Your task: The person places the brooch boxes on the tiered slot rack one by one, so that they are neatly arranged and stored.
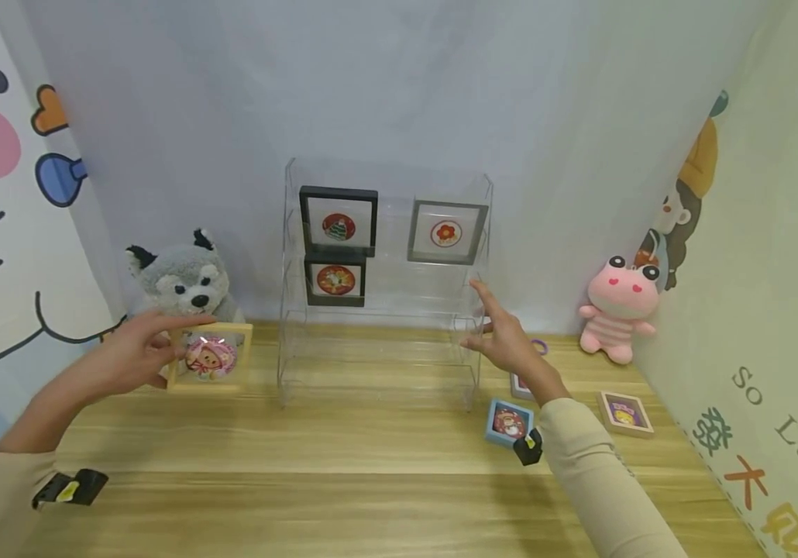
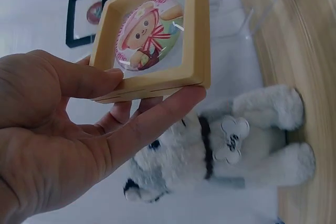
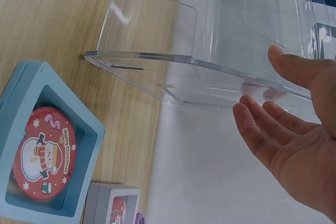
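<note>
My left hand [image 1: 135,350] holds a yellow display frame [image 1: 245,360] by its edge, thumb on one side and fingers on the other. Inside the frame is a round badge with a pink-hooded figure, clear in the left wrist view [image 2: 149,34]. My right hand [image 1: 507,337] is at the right side of a clear acrylic tiered rack [image 1: 378,380], fingers apart; whether it touches the panel I cannot tell. On the rack stand a large black frame [image 1: 338,191], a smaller black frame [image 1: 335,301] below it and a grey frame [image 1: 446,260].
A grey plush husky [image 1: 190,283] sits left of the rack, a pink plush toy [image 1: 618,306] at the right wall. Near my right forearm lie a blue frame [image 1: 509,422], a light grey frame [image 3: 100,203], a purple ring [image 1: 540,346] and a beige-pink frame [image 1: 625,414].
</note>
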`<state>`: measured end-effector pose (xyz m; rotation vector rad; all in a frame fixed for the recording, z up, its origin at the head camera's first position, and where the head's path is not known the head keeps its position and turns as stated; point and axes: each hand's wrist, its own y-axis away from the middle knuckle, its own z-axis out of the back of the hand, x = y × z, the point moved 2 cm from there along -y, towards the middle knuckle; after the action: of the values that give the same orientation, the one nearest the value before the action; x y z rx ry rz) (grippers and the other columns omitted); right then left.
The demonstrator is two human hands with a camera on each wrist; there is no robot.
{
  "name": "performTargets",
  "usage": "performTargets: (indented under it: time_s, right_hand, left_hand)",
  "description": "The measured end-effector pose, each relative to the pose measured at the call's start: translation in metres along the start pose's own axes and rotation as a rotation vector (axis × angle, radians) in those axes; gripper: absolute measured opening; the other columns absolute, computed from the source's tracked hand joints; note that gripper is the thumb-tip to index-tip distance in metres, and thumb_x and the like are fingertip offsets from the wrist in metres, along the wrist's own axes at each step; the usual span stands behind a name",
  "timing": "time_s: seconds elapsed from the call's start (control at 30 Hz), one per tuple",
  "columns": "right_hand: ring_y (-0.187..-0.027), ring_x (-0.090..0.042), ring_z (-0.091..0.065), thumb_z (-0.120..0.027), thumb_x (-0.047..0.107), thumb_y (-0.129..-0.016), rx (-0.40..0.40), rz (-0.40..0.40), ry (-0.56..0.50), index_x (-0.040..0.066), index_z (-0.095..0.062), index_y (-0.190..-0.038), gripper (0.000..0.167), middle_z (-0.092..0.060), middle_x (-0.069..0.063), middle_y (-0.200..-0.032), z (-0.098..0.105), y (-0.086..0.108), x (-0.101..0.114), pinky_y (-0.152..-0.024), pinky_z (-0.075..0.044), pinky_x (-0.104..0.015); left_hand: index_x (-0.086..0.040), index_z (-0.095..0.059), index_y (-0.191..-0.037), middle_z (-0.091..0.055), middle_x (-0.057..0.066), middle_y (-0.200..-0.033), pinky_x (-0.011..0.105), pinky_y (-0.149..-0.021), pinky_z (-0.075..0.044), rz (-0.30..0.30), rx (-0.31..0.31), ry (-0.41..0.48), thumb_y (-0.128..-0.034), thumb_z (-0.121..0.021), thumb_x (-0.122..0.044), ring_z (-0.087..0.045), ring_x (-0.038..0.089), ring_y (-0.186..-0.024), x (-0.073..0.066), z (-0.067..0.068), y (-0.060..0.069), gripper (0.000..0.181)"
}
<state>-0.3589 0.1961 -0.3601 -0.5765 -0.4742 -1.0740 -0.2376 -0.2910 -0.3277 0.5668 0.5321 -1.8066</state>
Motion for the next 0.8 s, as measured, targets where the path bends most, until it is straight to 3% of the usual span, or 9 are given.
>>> performTargets:
  time_s: [0.1,0.23,0.43,0.53,0.8]
  right_hand:
    - [-0.113,-0.047,-0.064,-0.077,0.009,-0.087,-0.003,0.0,-0.005,0.026,-0.012,-0.161,0.1,-0.048,-0.029,-0.139,0.001,0.0,0.0,-0.085,-0.058,-0.054]
    - [-0.111,-0.046,-0.065,-0.077,0.009,-0.087,-0.007,0.006,-0.009,0.027,-0.012,-0.161,0.1,-0.05,-0.029,-0.137,0.001,-0.001,0.0,-0.088,-0.057,-0.055]
    - [-0.109,-0.045,-0.066,-0.077,0.009,-0.087,-0.009,0.008,0.0,0.025,-0.012,-0.161,0.101,-0.051,-0.029,-0.137,0.002,0.0,0.001,-0.089,-0.057,-0.055]
    - [-0.11,-0.046,-0.065,-0.077,0.009,-0.087,-0.009,0.009,-0.002,0.025,-0.012,-0.161,0.1,-0.051,-0.029,-0.137,0.002,0.0,0.001,-0.088,-0.057,-0.055]
    - [-0.111,-0.046,-0.065,-0.077,0.008,-0.087,-0.007,0.007,-0.006,0.023,-0.012,-0.161,0.099,-0.05,-0.029,-0.137,0.002,-0.001,0.0,-0.088,-0.058,-0.054]
  left_hand:
    - [-0.004,-0.048,-0.147,-0.042,0.03,-0.121,0.028,-0.058,-0.061,-0.016,-0.012,-0.045,-0.0983,-0.054,0.002,-0.067,0.03,-0.086,-0.013,-0.004,-0.009,0.05]
    - [-0.007,-0.051,-0.146,-0.046,0.023,-0.112,0.028,-0.058,-0.06,-0.053,-0.008,-0.06,-0.0992,-0.057,-0.002,-0.062,0.02,-0.077,-0.03,-0.009,-0.022,0.047]
    - [-0.006,-0.05,-0.146,-0.037,0.018,-0.102,0.028,-0.058,-0.06,-0.109,0.009,0.024,-0.0987,-0.053,0.005,-0.058,0.021,-0.074,-0.056,-0.021,-0.043,0.049]
    - [-0.007,-0.05,-0.147,-0.035,0.015,-0.097,0.029,-0.061,-0.061,-0.122,0.014,0.035,-0.0991,-0.052,0.005,-0.056,0.024,-0.081,-0.069,-0.027,-0.053,0.049]
    - [-0.01,-0.057,-0.142,-0.042,0.015,-0.095,0.03,-0.061,-0.056,-0.234,-0.077,-0.022,-0.0959,-0.051,0.007,-0.05,0.024,-0.082,-0.1,-0.041,-0.08,0.049]
